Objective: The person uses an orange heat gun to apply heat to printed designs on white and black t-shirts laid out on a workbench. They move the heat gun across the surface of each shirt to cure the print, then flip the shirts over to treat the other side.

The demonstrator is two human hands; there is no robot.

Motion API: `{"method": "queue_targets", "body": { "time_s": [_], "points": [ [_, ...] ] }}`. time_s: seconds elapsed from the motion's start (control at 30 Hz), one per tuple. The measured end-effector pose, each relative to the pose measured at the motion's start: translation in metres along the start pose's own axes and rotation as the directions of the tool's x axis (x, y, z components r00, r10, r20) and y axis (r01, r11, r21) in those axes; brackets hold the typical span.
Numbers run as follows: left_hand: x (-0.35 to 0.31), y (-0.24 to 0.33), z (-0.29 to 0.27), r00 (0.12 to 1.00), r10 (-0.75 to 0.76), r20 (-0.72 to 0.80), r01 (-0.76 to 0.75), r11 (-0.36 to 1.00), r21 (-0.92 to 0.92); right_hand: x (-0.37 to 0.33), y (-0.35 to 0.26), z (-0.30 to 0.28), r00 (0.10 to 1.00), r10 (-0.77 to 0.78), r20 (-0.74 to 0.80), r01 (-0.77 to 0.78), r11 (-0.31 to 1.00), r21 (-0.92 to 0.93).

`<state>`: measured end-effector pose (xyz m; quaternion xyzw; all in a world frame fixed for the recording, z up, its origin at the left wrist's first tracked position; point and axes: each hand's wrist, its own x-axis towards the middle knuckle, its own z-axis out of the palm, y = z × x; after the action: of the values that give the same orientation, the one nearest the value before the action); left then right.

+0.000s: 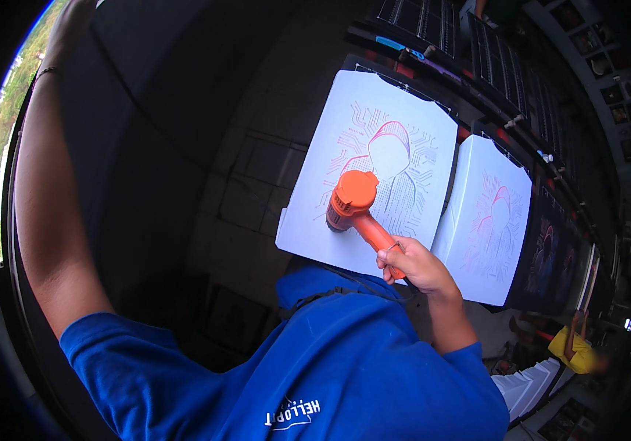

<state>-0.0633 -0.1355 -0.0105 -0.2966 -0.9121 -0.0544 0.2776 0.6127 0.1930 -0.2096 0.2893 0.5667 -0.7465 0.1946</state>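
My right hand (417, 264) is wrapped round the handle of an orange heat gun (358, 192). Its dark nozzle points down at the lower left of a white fabric panel (315, 198), which is stretched on a board and bears a red and grey print of a hooded figure with circuit lines. From this view I cannot tell whether the nozzle touches the fabric. My left arm reaches far up and left, and my left hand (71, 33) is at the upper left by a bright window; its fingers are too dark and cut off to read.
A second white panel (503, 213) with a fainter print lies to the right, and a dark printed panel (549, 250) follows it. Black racks (425, 26) stand behind. A person in yellow (576, 349) is at the far right, near stacked white pieces (532, 386).
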Motion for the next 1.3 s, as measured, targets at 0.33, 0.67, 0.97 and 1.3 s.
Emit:
{"method": "queue_targets", "body": {
  "time_s": [0.33,0.67,0.97,1.3],
  "points": [
    [-0.006,0.011,-0.006,0.993,-0.117,0.017,0.118,0.991,-0.069,0.001,0.009,-0.007,0.992,-0.055,-0.11,0.059,0.998,0.034],
    [-0.018,0.042,-0.025,0.995,-0.037,0.088,0.039,0.999,-0.014,-0.01,0.016,-0.008,0.987,-0.065,-0.149,0.069,0.997,0.027],
    [-0.022,0.035,-0.012,0.997,-0.046,-0.059,0.043,0.998,-0.052,-0.029,0.025,-0.018,0.99,-0.032,-0.137,0.039,0.998,0.044],
    [-0.037,0.074,-0.034,0.999,-0.037,0.037,0.034,0.998,0.06,-0.044,0.025,-0.042,0.977,-0.056,-0.205,0.073,0.994,0.077]
  ]
}}
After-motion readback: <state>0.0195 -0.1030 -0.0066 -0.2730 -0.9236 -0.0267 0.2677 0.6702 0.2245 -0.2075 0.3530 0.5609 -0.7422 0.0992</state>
